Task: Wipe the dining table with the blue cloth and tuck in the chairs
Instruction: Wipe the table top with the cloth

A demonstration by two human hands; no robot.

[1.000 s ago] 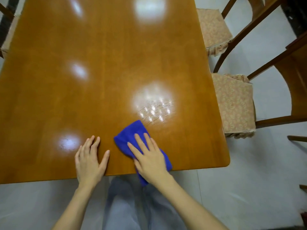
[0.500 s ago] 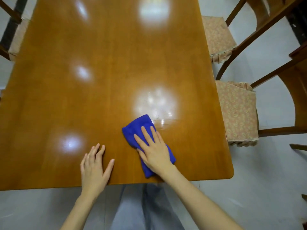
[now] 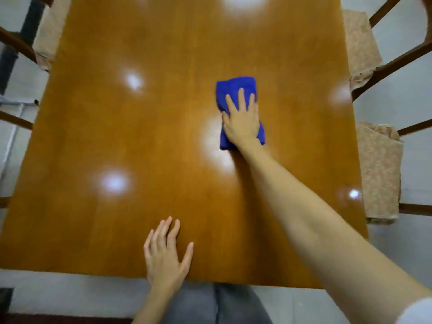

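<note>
Head view: the dining table is seen from above, glossy, with light spots reflected. The blue cloth, folded, is laid on the tabletop at about 2 o'clock from its centre. It is pressed flat by the right hand, fingers straight and slightly spread, nothing gripped. The left hand is rested palm-down at 6 o'clock on the near edge, fingers extended, nothing held. A cushioned chair is noted at 3 o'clock, a second chair at 1 o'clock, a third chair at 11 o'clock.
</note>
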